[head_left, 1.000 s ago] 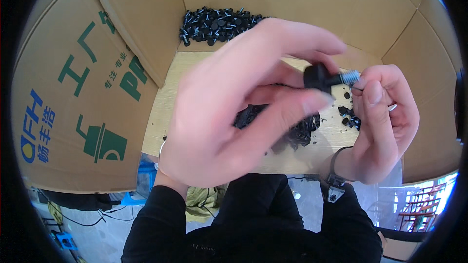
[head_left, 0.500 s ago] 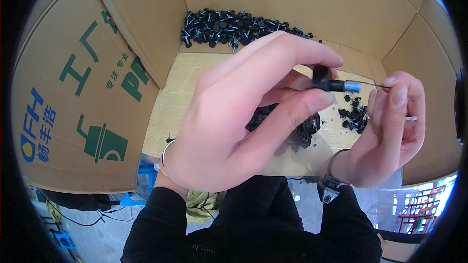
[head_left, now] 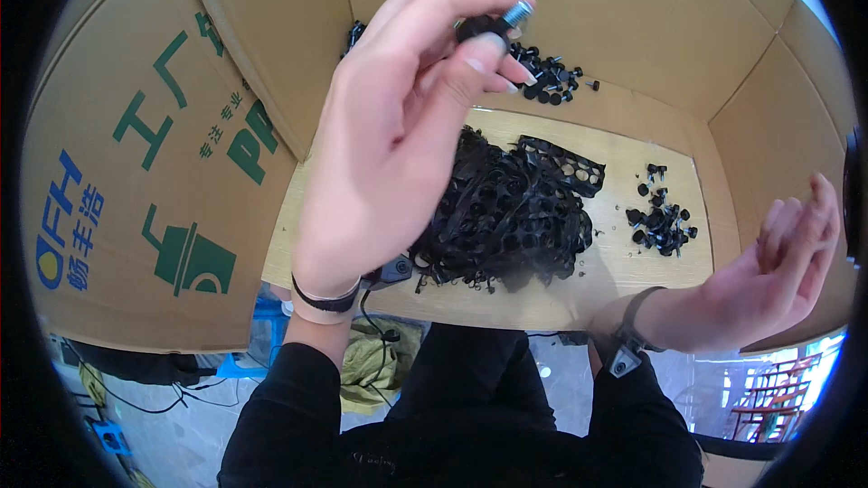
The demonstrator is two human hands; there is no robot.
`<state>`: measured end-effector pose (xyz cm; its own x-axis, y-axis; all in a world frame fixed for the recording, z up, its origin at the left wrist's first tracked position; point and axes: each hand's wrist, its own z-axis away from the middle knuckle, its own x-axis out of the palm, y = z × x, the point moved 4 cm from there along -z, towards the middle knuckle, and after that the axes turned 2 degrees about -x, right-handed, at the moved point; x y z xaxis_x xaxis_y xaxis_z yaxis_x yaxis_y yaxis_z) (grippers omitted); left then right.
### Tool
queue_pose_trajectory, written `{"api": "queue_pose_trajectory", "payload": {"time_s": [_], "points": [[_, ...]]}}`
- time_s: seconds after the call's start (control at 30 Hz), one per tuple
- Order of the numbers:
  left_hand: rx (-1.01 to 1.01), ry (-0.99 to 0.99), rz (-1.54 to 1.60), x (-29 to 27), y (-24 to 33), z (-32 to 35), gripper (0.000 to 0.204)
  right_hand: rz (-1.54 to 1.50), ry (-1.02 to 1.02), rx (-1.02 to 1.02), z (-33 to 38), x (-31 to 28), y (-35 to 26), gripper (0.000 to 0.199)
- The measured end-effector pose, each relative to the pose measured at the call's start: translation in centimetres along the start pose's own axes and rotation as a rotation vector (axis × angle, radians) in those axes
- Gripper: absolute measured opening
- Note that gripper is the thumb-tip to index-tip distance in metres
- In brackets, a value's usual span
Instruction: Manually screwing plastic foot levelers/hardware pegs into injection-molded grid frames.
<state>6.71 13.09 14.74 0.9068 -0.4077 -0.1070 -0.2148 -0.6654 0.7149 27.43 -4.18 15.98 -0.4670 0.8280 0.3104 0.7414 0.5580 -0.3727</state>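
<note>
My left hand (head_left: pixel 398 145) is raised over the table, pinching a small black knob with a metal threaded stud (head_left: pixel 493 25) between thumb and fingertips. My right hand (head_left: pixel 778 262) hangs at the right edge, palm up, fingers apart and holding nothing. Below the left hand lies a heap of black plastic strips with round holes (head_left: pixel 506 217). A small cluster of black knobs (head_left: pixel 660 221) sits to the right of the heap, near my right hand. Another pile of black knobs (head_left: pixel 551 77) lies at the back, partly hidden by my left fingers.
A light wooden tabletop (head_left: pixel 624 280) is fenced by brown cardboard walls (head_left: pixel 163 172) on the left, back and right. A black cable with a small device (head_left: pixel 393 271) lies at the table's front edge. Cables and blue items sit on the floor below left.
My hands were joined on the knob and stud. Now my right hand has let go and dropped to the right, while my left hand has lifted the part up toward the back pile.
</note>
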Motion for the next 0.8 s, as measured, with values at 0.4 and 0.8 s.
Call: {"api": "queue_pose_trajectory", "payload": {"time_s": [0.4,0.8], "points": [[-0.207,-0.291,0.491,2.7,0.7,0.8,0.036,-0.023,-0.691,0.507,3.5,7.6,0.7,0.018],[0.148,-0.1,-0.087,2.5,0.9,1.0,0.052,-0.009,-0.524,0.564,4.6,7.6,0.1,0.012]]}}
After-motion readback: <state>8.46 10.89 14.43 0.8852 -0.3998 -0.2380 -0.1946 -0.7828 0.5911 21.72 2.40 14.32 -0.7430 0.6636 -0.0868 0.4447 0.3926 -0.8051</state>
